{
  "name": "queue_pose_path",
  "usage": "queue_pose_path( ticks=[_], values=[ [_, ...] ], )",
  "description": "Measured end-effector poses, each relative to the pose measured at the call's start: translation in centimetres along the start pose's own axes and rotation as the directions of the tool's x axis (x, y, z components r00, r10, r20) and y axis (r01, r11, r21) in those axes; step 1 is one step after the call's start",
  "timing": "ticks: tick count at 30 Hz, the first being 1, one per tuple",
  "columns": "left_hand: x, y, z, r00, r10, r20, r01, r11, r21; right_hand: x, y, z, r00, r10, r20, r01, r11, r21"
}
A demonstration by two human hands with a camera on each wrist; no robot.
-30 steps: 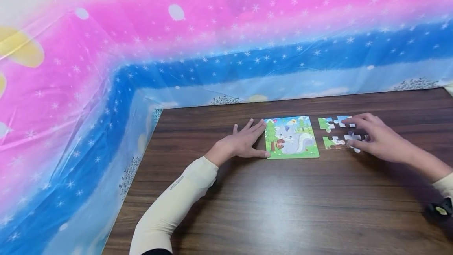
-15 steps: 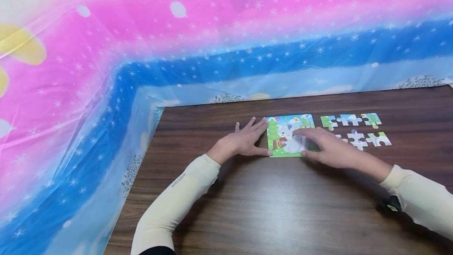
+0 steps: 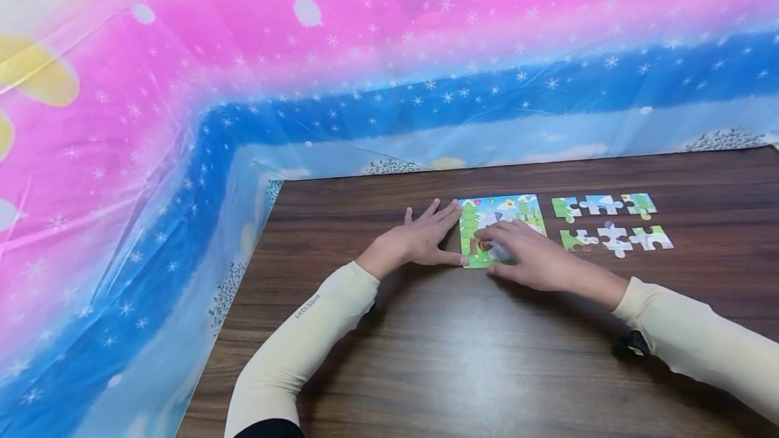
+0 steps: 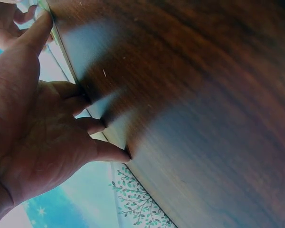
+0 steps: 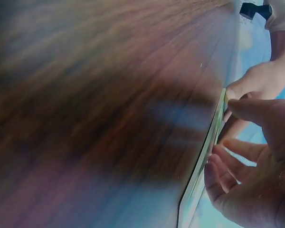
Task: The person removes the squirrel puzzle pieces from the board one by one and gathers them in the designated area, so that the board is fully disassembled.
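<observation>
A square picture puzzle board (image 3: 528,205) with a squirrel scene lies flat on the table. My left hand (image 3: 420,238) rests at its left edge with fingers spread, thumb at the near corner. In the left wrist view the fingertips of that hand (image 4: 38,128) touch down along the tabletop. My right hand (image 3: 532,259) is over the board's middle and covers much of the squirrel. Thumb and fingers of the right hand (image 5: 261,156) are bent and apart at the board's surface in the right wrist view; no piece shows between them.
Several loose jigsaw pieces (image 3: 616,239) lie in two rows right of the board. The brown wooden table (image 3: 438,350) ends at a pink and blue patterned cloth (image 3: 389,113) along its back and left sides.
My right hand has gone left from the loose pieces to the board, then further across it. Its removal uncovered the pieces. The left hand has stayed at the board's edge.
</observation>
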State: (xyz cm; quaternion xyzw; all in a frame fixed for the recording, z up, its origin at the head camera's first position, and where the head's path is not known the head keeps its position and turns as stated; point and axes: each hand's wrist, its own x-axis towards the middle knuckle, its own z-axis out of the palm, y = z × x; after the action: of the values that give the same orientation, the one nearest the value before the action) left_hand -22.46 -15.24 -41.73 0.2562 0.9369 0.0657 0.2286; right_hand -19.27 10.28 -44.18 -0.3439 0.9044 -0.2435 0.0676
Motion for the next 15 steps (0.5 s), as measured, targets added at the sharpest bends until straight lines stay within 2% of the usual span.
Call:
queue_pose_path(
  ticks=[7,15],
  values=[
    [0.0,0.0,-0.1,1.000,-0.001,0.006,0.001,1.000,0.001,1.0,0.0,0.4,0.998,-0.019,-0.064,0.017,0.999,-0.037],
    [0.0,-0.1,0.1,1.000,-0.002,0.004,0.002,1.000,-0.015,1.5,0.3,0.4,0.997,0.002,-0.083,0.002,0.999,0.039]
  ],
)
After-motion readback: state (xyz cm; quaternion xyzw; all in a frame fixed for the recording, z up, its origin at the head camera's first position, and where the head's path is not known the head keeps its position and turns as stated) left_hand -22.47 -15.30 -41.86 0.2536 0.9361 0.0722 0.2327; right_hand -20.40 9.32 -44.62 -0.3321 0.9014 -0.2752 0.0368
